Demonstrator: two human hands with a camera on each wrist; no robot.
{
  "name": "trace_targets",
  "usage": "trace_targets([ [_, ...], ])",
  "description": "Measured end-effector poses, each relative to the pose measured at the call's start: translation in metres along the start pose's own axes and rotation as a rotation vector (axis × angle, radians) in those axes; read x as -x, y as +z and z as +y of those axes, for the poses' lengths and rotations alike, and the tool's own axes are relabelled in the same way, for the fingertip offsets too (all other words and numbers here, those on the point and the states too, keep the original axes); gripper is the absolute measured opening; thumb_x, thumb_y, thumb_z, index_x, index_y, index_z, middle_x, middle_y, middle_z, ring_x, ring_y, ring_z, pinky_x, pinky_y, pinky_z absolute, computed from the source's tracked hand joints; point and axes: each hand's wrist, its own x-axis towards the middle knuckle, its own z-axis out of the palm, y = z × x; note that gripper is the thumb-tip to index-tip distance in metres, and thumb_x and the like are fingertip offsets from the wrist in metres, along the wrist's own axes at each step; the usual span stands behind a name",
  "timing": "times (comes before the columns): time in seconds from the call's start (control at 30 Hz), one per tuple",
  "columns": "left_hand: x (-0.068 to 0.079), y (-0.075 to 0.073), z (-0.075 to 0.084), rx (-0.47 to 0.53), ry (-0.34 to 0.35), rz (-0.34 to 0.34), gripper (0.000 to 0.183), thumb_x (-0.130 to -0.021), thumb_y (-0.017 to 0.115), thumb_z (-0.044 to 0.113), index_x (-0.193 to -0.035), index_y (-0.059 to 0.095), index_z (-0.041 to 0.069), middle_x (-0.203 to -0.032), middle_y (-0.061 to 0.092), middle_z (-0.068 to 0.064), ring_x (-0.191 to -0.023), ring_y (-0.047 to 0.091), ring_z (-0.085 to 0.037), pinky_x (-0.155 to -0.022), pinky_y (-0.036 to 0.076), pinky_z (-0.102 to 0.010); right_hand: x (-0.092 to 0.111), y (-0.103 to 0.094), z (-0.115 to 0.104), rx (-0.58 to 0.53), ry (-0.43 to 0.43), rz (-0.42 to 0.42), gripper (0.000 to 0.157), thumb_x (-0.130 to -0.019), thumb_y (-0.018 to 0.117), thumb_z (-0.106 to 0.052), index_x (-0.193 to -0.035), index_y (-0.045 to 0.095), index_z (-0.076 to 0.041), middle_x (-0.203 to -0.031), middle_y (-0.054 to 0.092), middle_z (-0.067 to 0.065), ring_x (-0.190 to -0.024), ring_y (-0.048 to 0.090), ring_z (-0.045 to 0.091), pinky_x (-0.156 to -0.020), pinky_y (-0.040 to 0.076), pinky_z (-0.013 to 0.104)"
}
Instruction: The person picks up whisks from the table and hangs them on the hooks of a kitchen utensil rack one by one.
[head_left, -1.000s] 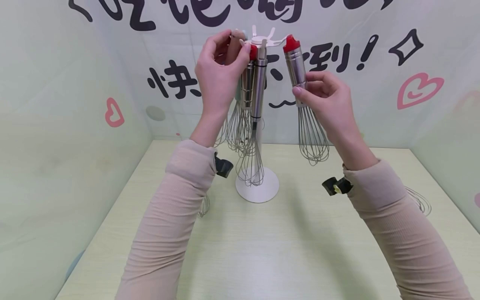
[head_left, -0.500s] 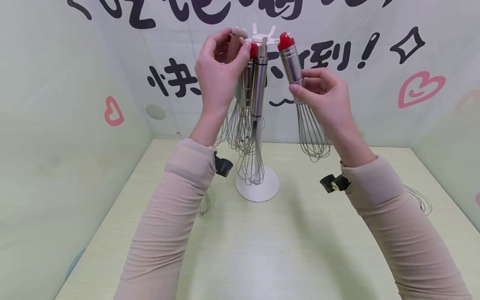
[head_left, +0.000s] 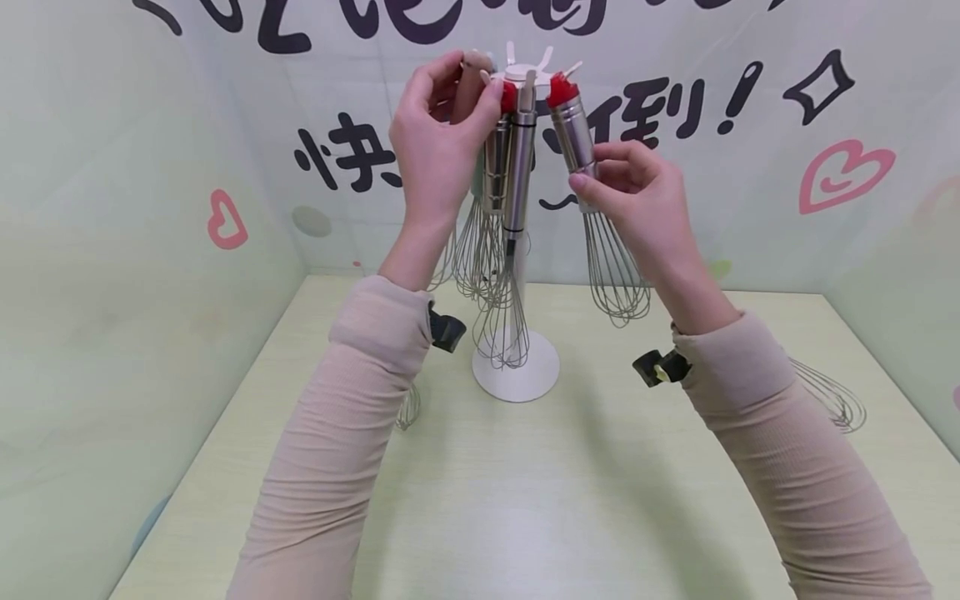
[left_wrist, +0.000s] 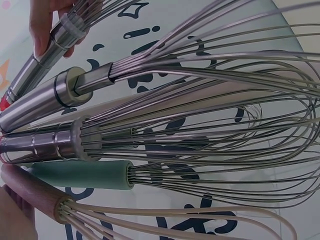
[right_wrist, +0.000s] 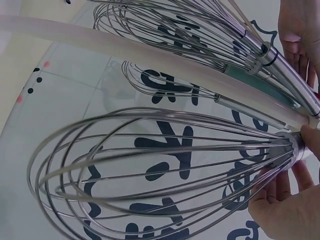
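My right hand [head_left: 648,204] pinches the steel handle of a balloon whisk [head_left: 573,133] between thumb and fingers. The whisk tilts, wires down, its red end right at a white rotating stand [head_left: 517,77]; one white hook tip sticks out just above the red end. Its wire loops [right_wrist: 165,165] fill the right wrist view. My left hand [head_left: 435,158] is at the stand's top left, fingers curled round the wooden handle of another whisk [left_wrist: 37,192], thumb by a hook. Between my hands hang a slim steel whisk [head_left: 517,175], a red-ended steel whisk [head_left: 495,167] and a green-handled whisk [left_wrist: 85,174].
The stand's round white base [head_left: 536,379] rests on the pale wooden table [head_left: 510,500]. Wire loops of a whisk [head_left: 832,400] lie right, beyond my right sleeve; another whisk's loops [head_left: 408,408] show beside my left sleeve. A printed cloth [head_left: 750,192] hangs behind.
My right hand has moved left with the balloon whisk, bringing its red end in to the stand; the hook tip now shows above it. My left hand has stayed in place.
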Motion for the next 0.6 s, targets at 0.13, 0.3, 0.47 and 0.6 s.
trace_targets([
  [0.13,-0.0003,0.0004,0.0000,0.001,-0.001,0.002,0.049,-0.083,0.072,0.017,-0.128,0.057,0.004,-0.123,0.061,-0.008,-0.103,0.057,-0.011,-0.088,0.050,-0.014,-0.0012,0.0006,0.0018,-0.008,-0.002,0.001,0.023,-0.083,0.072,-0.006,-0.105,0.066,-0.012,-0.088,0.067,-0.005,-0.085,0.062,0.012,-0.085,0.052,0.023],
  [0.3,-0.0007,0.0011,-0.0010,0.001,-0.002,0.004,0.049,-0.082,0.072,0.017,-0.127,0.057,0.005,-0.123,0.061,-0.008,-0.102,0.058,-0.011,-0.088,0.050,-0.014,-0.0027,0.0021,0.0050,0.004,-0.004,-0.008,0.027,-0.083,0.072,-0.007,-0.108,0.065,-0.010,-0.089,0.067,-0.005,-0.084,0.062,0.011,-0.082,0.053,0.020],
  [0.47,-0.0008,0.0013,-0.0024,-0.007,0.003,0.006,0.049,-0.082,0.073,0.017,-0.127,0.057,0.005,-0.123,0.061,-0.008,-0.103,0.057,-0.011,-0.088,0.050,-0.014,-0.0048,0.0054,0.0079,-0.006,-0.009,-0.031,0.027,-0.083,0.071,-0.005,-0.109,0.064,-0.009,-0.089,0.067,-0.006,-0.082,0.063,0.008,-0.079,0.053,0.018],
  [0.6,-0.0010,0.0017,-0.0023,-0.010,0.006,0.008,0.049,-0.082,0.073,0.017,-0.127,0.057,0.005,-0.123,0.061,-0.008,-0.103,0.058,-0.011,-0.089,0.050,-0.014,-0.0057,0.0082,0.0094,0.003,-0.007,-0.037,0.031,-0.083,0.071,-0.005,-0.113,0.062,-0.006,-0.091,0.065,-0.006,-0.084,0.062,0.008,-0.080,0.052,0.017],
])
